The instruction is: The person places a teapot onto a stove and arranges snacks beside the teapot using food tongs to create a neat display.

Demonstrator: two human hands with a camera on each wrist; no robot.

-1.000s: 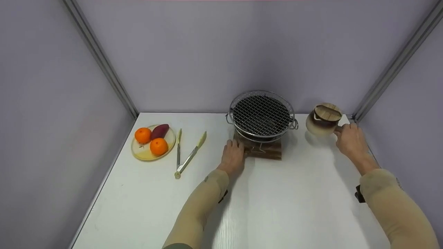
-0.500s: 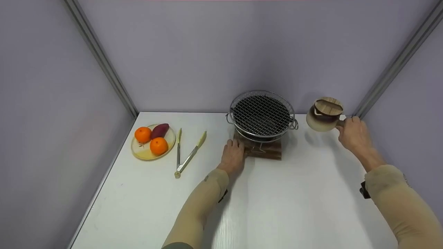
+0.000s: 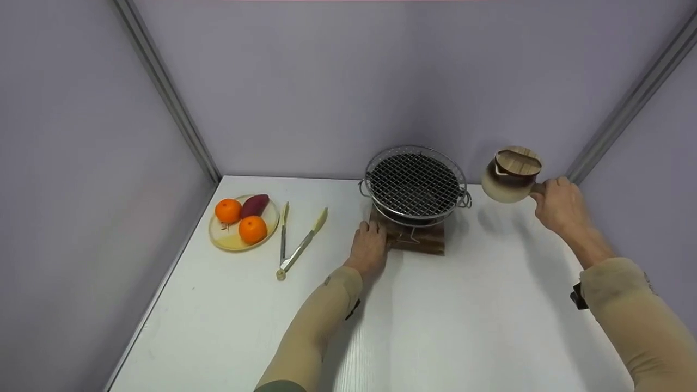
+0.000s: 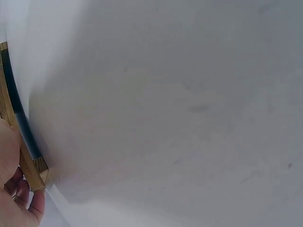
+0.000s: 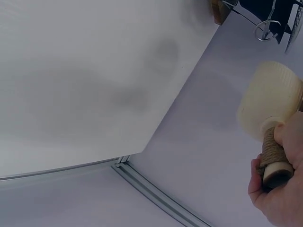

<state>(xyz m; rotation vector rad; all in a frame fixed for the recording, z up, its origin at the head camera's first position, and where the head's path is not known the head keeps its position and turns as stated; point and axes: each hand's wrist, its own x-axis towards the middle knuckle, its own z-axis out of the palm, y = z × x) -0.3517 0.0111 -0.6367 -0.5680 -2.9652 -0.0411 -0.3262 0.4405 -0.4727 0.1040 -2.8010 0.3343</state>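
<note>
By its rope-wrapped side handle (image 5: 272,151), my right hand (image 3: 563,207) grips a cream-and-brown teapot (image 3: 506,188) topped with a wooden lid (image 3: 518,161). The teapot hangs above the table at the back right, its shadow below it. My left hand (image 3: 368,247) grips the left front corner of the wooden base (image 3: 427,241) under a round tabletop grill (image 3: 412,182). In the left wrist view, thumb and fingers pinch that wooden base (image 4: 29,165) at its end. A wire mesh covers the grill top, with wire loops at the sides.
Left of the grill lie spread tongs (image 3: 297,250) on the white table (image 3: 435,326). Beside them a plate (image 3: 231,245) bears two oranges (image 3: 253,230) and a purple sweet potato (image 3: 255,206). Panel walls (image 3: 305,81) close off the back and sides.
My right hand has raised the teapot higher off the table and slightly toward the back. The left hand stays at the wooden base. The head view has shifted slightly.
</note>
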